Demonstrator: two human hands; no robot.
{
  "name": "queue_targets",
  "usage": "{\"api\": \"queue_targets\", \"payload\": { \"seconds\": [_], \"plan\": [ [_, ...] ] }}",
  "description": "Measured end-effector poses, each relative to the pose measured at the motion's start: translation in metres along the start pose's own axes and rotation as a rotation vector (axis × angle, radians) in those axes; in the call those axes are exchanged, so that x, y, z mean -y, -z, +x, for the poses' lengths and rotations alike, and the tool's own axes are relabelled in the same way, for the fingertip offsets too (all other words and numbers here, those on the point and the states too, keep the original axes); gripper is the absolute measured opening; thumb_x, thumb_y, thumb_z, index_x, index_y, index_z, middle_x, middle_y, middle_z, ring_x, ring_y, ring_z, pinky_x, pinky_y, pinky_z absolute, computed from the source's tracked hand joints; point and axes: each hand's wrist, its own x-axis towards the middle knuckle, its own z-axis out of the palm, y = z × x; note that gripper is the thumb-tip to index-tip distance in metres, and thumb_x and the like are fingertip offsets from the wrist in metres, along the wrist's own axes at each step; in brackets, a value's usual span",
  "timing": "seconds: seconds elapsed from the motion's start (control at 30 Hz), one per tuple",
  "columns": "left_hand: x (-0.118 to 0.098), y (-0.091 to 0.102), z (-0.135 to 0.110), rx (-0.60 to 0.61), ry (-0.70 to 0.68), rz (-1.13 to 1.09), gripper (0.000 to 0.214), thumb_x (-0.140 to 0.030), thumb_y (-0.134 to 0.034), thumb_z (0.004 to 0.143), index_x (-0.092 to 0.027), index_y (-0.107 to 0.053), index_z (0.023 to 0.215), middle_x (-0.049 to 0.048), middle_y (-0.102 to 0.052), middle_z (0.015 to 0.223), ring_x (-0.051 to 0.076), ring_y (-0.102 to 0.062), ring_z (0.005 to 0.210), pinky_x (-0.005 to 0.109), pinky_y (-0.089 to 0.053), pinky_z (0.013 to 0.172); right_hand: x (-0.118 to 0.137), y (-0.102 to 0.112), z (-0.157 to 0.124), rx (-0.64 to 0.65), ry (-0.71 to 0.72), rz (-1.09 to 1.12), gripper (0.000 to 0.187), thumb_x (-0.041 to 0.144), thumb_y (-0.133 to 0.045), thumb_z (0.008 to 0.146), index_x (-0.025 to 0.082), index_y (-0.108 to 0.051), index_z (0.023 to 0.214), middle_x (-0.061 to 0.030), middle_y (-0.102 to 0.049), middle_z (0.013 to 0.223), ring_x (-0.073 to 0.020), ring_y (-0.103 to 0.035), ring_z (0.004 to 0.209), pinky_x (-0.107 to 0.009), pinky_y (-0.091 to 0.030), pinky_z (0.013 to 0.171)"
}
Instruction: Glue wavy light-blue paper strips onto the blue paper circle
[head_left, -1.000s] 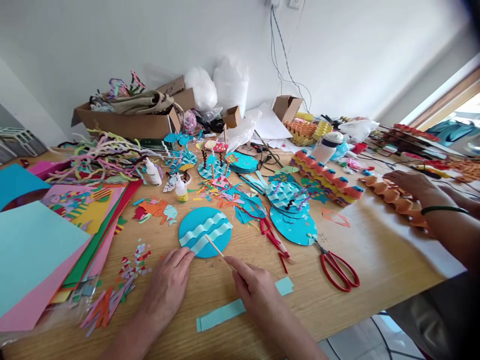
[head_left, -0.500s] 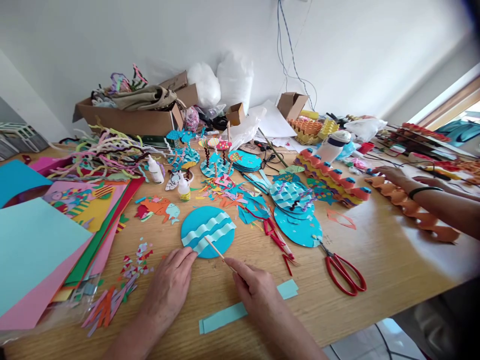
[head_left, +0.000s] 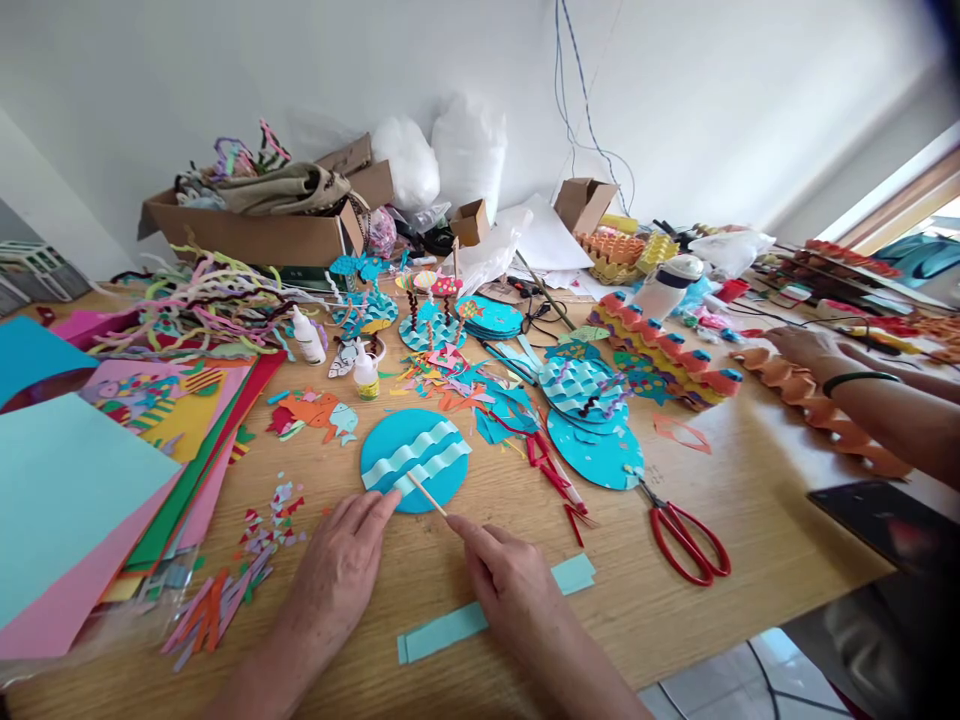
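Note:
A blue paper disc (head_left: 414, 460) with pale wavy strips glued across it lies on the wooden table (head_left: 757, 520) in front of me. My left hand (head_left: 337, 572) rests flat, fingers apart, its fingertips touching the disc's near edge. My right hand (head_left: 510, 580) pinches a thin wooden stick (head_left: 426, 494) whose tip points at the lower wavy strip. A pale blue paper strip (head_left: 491, 610) lies partly under my right wrist.
Red scissors (head_left: 686, 540) lie right of the disc, near more decorated discs (head_left: 592, 420). Coloured paper sheets (head_left: 82, 490) and scraps (head_left: 247, 560) cover the left. Glue bottles (head_left: 365, 374), boxes and clutter fill the back. Another person's arm (head_left: 870, 400) rests on an orange paper chain at right.
My hands have hardly moved; the stick's tip shifted slightly along the wavy strip. The other person's arm moved a little, and a dark flat thing has come into view at the right edge.

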Motion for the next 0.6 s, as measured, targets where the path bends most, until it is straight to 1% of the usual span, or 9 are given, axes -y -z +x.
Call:
{"api": "queue_targets", "payload": {
  "seconds": [0.1, 0.23, 0.33, 0.47, 0.6],
  "plan": [
    [-0.0021, 0.0005, 0.0004, 0.015, -0.002, 0.024, 0.045, -0.008, -0.035, 0.083, -0.023, -0.046, 0.124, 0.0061, -0.061, 0.101, 0.02, -0.058, 0.09, 0.034, -0.05, 0.078, 0.0004, 0.0007, -0.0006, 0.009, -0.005, -0.024, 0.047, 0.007, -0.039, 0.079, 0.022, -0.054, 0.121, -0.0055, -0.067, 0.083, -0.0173, -0.063, 0.07, -0.023, -0.042, 0.06],
    [-0.0051, -0.0036, 0.0017, 0.034, 0.0, 0.077, 0.05, -0.004, -0.034, 0.082, -0.025, -0.046, 0.126, 0.0073, -0.06, 0.097, 0.021, -0.058, 0.084, 0.036, -0.05, 0.074, 0.001, 0.0011, -0.0006, 0.013, -0.008, -0.044, 0.048, 0.006, -0.04, 0.079, 0.023, -0.054, 0.121, -0.0053, -0.067, 0.085, -0.0172, -0.064, 0.071, -0.023, -0.042, 0.06],
    [-0.0066, -0.0066, 0.0035, 0.045, 0.007, 0.106, 0.053, -0.002, -0.033, 0.08, -0.025, -0.046, 0.127, 0.0082, -0.058, 0.097, 0.022, -0.057, 0.084, 0.036, -0.051, 0.072, 0.0012, 0.0002, -0.0004, 0.027, -0.01, -0.046, 0.047, 0.007, -0.04, 0.08, 0.022, -0.054, 0.122, -0.006, -0.067, 0.085, -0.0178, -0.064, 0.071, -0.023, -0.043, 0.06],
    [-0.0063, -0.0079, 0.0051, 0.04, 0.002, 0.106, 0.052, -0.001, -0.035, 0.079, -0.022, -0.048, 0.125, 0.0091, -0.057, 0.097, 0.023, -0.057, 0.085, 0.036, -0.051, 0.072, 0.0019, -0.0005, 0.0, 0.044, -0.022, -0.039, 0.047, 0.006, -0.041, 0.081, 0.022, -0.053, 0.123, -0.0067, -0.067, 0.086, -0.0178, -0.064, 0.072, -0.023, -0.044, 0.062],
    [-0.0058, -0.0077, 0.005, 0.046, 0.014, 0.108, 0.052, 0.0, -0.038, 0.078, -0.023, -0.05, 0.123, 0.0088, -0.057, 0.098, 0.022, -0.058, 0.085, 0.036, -0.051, 0.074, 0.0041, 0.0015, 0.0006, 0.072, -0.037, -0.045, 0.048, 0.006, -0.041, 0.081, 0.022, -0.053, 0.124, -0.0069, -0.067, 0.087, -0.0183, -0.064, 0.073, -0.024, -0.044, 0.063]
  ]
}}
